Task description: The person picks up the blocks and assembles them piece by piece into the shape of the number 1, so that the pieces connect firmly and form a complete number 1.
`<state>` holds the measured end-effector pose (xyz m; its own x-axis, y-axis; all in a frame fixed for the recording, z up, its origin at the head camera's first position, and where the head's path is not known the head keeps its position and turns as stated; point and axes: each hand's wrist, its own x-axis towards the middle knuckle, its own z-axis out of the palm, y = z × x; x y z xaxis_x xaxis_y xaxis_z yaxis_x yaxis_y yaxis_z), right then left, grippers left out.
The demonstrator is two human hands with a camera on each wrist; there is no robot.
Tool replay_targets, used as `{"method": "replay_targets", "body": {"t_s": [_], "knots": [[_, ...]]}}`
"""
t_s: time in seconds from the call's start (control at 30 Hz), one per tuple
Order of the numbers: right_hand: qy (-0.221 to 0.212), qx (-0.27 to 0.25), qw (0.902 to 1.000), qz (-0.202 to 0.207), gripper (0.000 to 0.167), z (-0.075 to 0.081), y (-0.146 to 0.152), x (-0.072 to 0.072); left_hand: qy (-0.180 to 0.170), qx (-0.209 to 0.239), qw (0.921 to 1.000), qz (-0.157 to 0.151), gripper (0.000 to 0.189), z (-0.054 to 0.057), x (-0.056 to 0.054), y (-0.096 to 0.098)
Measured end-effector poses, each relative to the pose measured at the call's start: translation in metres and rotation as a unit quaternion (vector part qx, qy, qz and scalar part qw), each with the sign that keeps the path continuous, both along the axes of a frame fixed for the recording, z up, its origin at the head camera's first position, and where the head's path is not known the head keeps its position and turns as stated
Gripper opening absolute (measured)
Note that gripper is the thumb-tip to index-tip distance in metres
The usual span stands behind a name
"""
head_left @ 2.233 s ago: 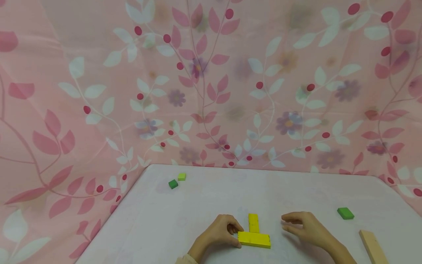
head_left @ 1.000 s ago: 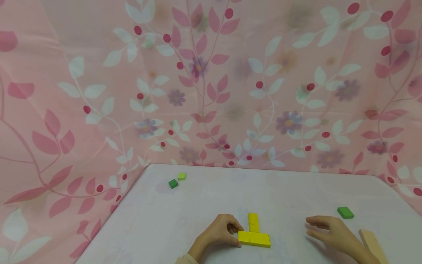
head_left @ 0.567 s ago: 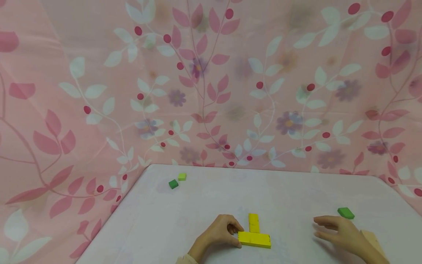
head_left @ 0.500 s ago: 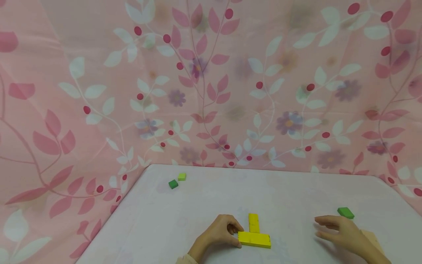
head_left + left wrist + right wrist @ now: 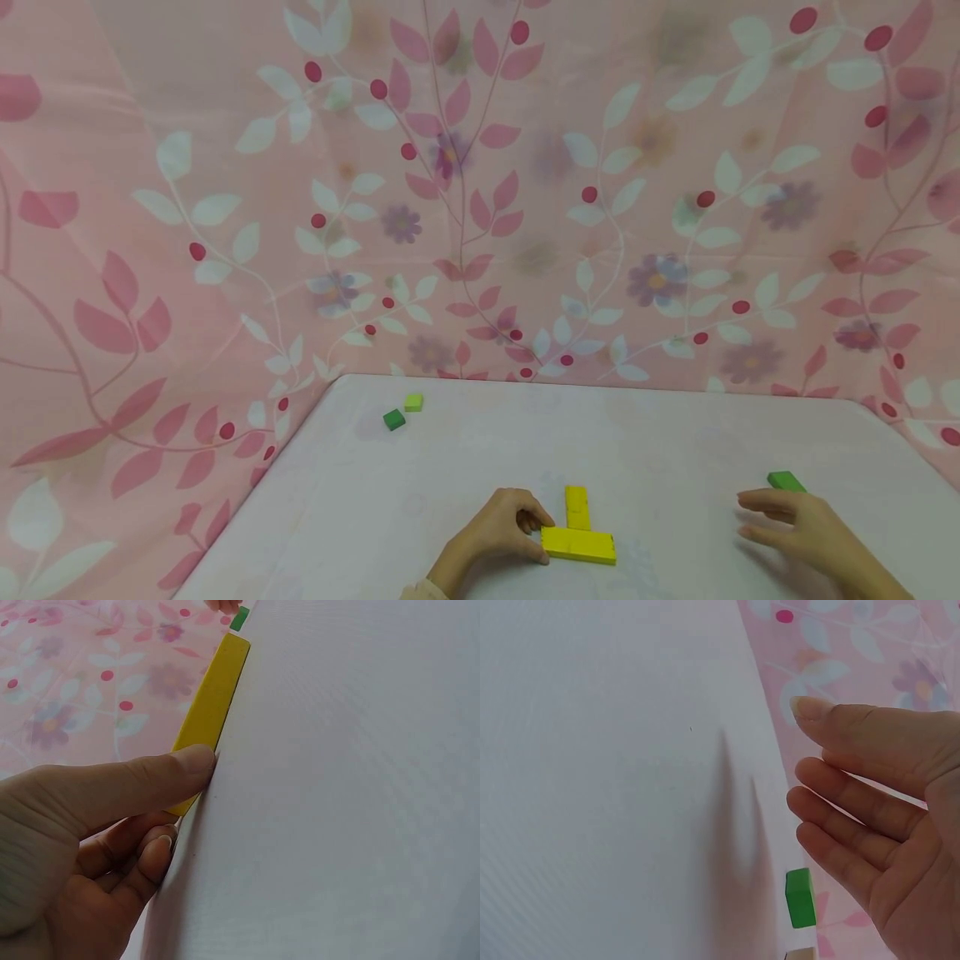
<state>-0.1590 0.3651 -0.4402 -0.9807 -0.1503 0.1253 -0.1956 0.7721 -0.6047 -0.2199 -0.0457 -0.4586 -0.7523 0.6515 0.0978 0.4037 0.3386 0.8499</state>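
Note:
My left hand (image 5: 501,530) pinches the left end of a long yellow wooden block (image 5: 581,546) between thumb and fingers. That block lies crosswise on the white-covered table, and a second yellow block (image 5: 577,507) extends from its far side, forming a T. In the left wrist view the thumb presses along the yellow block (image 5: 212,701). Off to the right, my right hand (image 5: 806,533) holds nothing, with its fingers loosely extended. It partly covers a green block (image 5: 784,480) in the head view. The right wrist view shows the bare palm and fingers above the table.
A dark green block (image 5: 393,419) and a light green block (image 5: 414,402) lie at the far left of the table (image 5: 637,433). In the right wrist view, a plain wood piece (image 5: 801,955) shows beyond the green block. Pink floral fabric (image 5: 525,208) hangs behind the table.
My right hand has moved rightward, away from the yellow blocks, and now overlaps the green block and hides the plain wood strip. My left hand and the yellow blocks stay put.

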Motion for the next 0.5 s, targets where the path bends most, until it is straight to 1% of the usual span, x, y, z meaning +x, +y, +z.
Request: {"method": "replay_targets", "body": {"t_s": [0.13, 0.2, 0.37, 0.5], "knots": [[-0.016, 0.009, 0.9998, -0.011, 0.038, 0.002, 0.005, 0.001, 0.0, 0.001, 1.0, 0.001, 0.031, 0.0, 0.0, 0.0], [-0.024, 0.011, 0.9996, -0.007, 0.038, 0.003, 0.009, 0.0, 0.0, 0.0, 1.0, 0.002, 0.031, 0.0, 0.0, 0.0], [-0.026, 0.018, 0.9995, 0.001, 0.039, 0.004, 0.016, 0.0, 0.005, -0.005, 1.0, 0.002, 0.031, -0.001, -0.001, 0.0], [-0.019, 0.022, 0.9995, -0.009, 0.038, 0.004, 0.02, 0.0, 0.004, -0.007, 1.0, 0.002, 0.031, -0.001, -0.001, 0.0]]}}
